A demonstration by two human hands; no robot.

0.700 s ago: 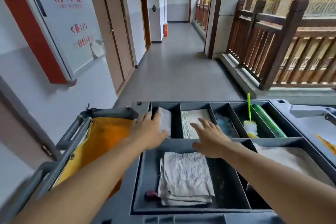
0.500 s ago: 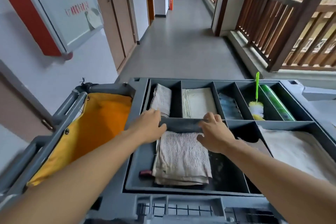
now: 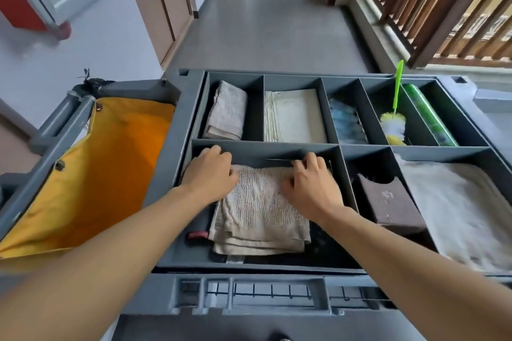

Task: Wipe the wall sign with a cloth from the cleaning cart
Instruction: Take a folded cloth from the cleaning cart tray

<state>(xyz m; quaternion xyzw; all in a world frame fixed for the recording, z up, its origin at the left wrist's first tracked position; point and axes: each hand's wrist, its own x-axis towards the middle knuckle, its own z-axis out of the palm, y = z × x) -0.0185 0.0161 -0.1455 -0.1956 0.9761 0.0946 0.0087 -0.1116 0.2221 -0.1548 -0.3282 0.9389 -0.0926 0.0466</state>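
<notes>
While the cloth (image 3: pixel 260 210) lies folded in the cart (image 3: pixel 171 174) bin at 6 o'clock, its far edge is gripped by curled fingers of left hand (image 3: pixel 210 174) and right hand (image 3: pixel 310 188); pickup step judged; lifting required next.

Orange fabric bag (image 3: pixel 110 163) hangs at cart's left edge. Back-right compartments: green-handled brush with yellow-white bristles (image 3: pixel 393 124), green plastic roll (image 3: pixel 428 116) just beside it, blue fluffy duster (image 3: pixel 347 122). Dark brown box (image 3: pixel 390 202) front-right. Wooden slatted railing (image 3: pixel 432 0) beyond the grey corridor floor (image 3: pixel 266 22).
</notes>
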